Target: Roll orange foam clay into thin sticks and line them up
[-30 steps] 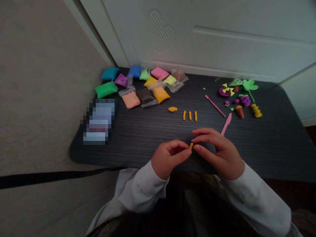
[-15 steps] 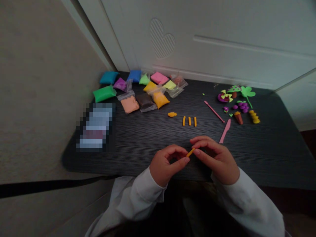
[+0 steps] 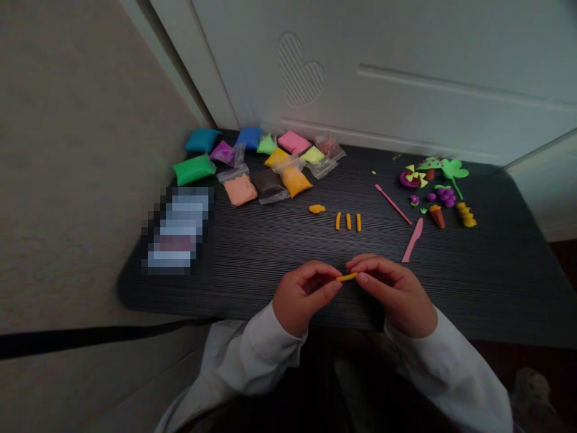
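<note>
Between my two hands is a short orange clay stick (image 3: 347,277), lying nearly level above the front of the table. My left hand (image 3: 303,296) pinches its left end between thumb and fingers. At the other end, the thumb and fingertips of my right hand (image 3: 401,293) close on it. Beyond the hands, three similar orange clay sticks (image 3: 348,222) stand side by side on the tabletop. A rough lump of orange clay (image 3: 317,208) rests to their left.
Bags of coloured clay (image 3: 270,185) cover the back left of the dark table (image 3: 252,252), behind a blurred-out flat object (image 3: 178,231). To the right lie a pink clay knife (image 3: 412,240), a thin pink tool (image 3: 393,204) and several small clay figures, including purple grapes (image 3: 446,196).
The orange stick in my fingers has turned from a slant to nearly level. Both hands stay in almost the same place, and the view has shifted slightly.
</note>
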A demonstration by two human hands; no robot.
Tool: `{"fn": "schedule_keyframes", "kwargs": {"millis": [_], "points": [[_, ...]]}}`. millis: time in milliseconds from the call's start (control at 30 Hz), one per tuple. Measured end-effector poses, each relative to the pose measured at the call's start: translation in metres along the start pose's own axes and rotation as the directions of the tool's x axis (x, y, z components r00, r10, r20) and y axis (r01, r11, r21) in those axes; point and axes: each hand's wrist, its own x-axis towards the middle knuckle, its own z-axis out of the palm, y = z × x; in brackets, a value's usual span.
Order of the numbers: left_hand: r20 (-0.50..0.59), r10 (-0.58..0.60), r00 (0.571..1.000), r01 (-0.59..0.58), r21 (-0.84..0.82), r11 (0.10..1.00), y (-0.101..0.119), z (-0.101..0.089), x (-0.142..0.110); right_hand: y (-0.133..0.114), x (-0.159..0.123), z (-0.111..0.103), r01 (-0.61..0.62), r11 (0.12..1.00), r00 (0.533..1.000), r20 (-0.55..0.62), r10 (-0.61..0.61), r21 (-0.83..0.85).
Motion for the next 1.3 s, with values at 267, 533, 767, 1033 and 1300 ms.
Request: {"fn": "schedule_keyframes", "kwargs": {"millis": [267,533,767,1033,1300], "points": [[0.012,0.004,1.000,-0.003,-0.097,0.995,-0.0029,-0.0027,-0.0001,0.0061,-0.0012,-0.0010,-0.040,0.992,0.999,0.029,0.037,0.117],[0.020,-0.005,1.000,0.006,-0.052,0.999,-0.0001,-0.0029,0.0004,0.0047,-0.0028,-0.0025,-0.010,0.997,0.999,0.046,0.006,0.081],[0.036,-0.004,0.999,0.005,-0.023,1.000,0.0001,-0.0036,0.0000,0.0057,-0.0026,-0.0037,-0.024,0.997,0.999,0.044,0.021,0.075],[0.054,0.012,0.998,-0.009,-0.042,0.999,-0.0014,-0.0039,0.0002,0.0008,-0.0040,-0.0036,-0.002,0.999,0.997,0.074,-0.001,0.041],[0.058,0.025,0.998,-0.024,-0.030,0.999,0.0004,-0.0040,0.0003,0.0001,-0.0025,-0.0025,-0.011,1.000,0.998,0.069,0.012,-0.018]]}}
